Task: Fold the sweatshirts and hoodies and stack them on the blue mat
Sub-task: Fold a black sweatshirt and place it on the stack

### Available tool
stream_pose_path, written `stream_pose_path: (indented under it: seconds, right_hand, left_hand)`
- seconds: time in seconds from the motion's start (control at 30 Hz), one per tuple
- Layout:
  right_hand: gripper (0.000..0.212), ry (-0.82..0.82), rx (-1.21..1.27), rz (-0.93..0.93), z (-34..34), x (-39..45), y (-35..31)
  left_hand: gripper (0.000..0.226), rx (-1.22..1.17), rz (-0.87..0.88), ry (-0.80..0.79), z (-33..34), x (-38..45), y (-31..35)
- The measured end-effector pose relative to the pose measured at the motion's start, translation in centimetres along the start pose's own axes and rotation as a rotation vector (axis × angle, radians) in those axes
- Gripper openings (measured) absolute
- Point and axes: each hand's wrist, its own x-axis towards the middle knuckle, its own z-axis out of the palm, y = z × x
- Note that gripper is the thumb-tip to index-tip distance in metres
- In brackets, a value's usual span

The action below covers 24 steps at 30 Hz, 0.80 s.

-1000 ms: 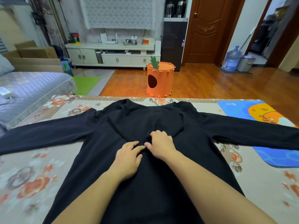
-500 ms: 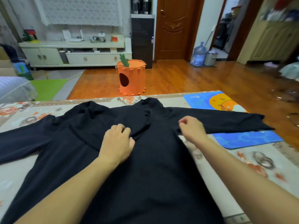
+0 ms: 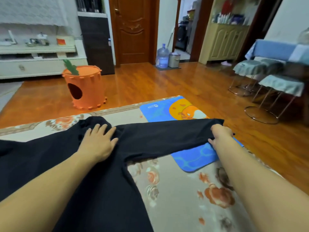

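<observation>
Now | left hand [image 3: 98, 143] flat on black sweatshirt [image 3: 87, 173] | right hand [image 3: 220, 133] grips sleeve cuff [image 3: 215, 122] over blue mat [image 3: 195, 158] | mat logo unreadable

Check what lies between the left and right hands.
Head view: only the black sweatshirt's sleeve spans from left hand to right hand, crossing the blue mat.

The left hand [image 3: 98, 142] lay palm down with fingers straight and spread, its forearm reaching in from the lower left. The right hand [image 3: 221, 134] was stretched far out to the right, fingers curled closed in a grip, arm nearly straight.
</observation>
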Motion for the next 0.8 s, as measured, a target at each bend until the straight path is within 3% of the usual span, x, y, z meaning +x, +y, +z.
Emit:
stream_pose_path:
  seconds: [0.07,0.17,0.3,0.4,0.47,0.57,0.8]
  right_hand:
    - [0.047,0.069,0.161,0.026,1.1,1.0,-0.7]
    - [0.030,0.141,0.319,0.012,2.9,2.3,-1.0]
    - [0.030,0.243,0.450,0.068,2.3,4.0,0.1]
    - [0.042,0.434,0.447,-0.143,0.4,3.3,0.9]
    - [0.040,0.524,0.466,-0.140,-1.0,3.5,2.1]
    - [0.036,0.492,0.448,-0.035,-1.8,3.4,2.6]
    - [0.036,0.378,0.403,-0.022,-1.7,2.1,2.2]
  left_hand:
    - [0.063,0.052,0.012,-0.025,1.5,1.1,-0.5]
    - [0.062,-0.089,-0.066,-0.083,3.9,1.2,-0.9]
    - [0.065,-0.153,-0.099,-0.049,4.3,1.2,-1.3]
    - [0.067,-0.154,-0.124,-0.080,3.8,1.1,-1.2]
    - [0.069,-0.155,-0.173,-0.117,3.0,1.3,-0.8]
    - [0.072,-0.116,-0.223,-0.160,1.8,2.5,-0.2]
    - [0.072,-0.180,-0.255,-0.289,0.9,2.1,1.2]
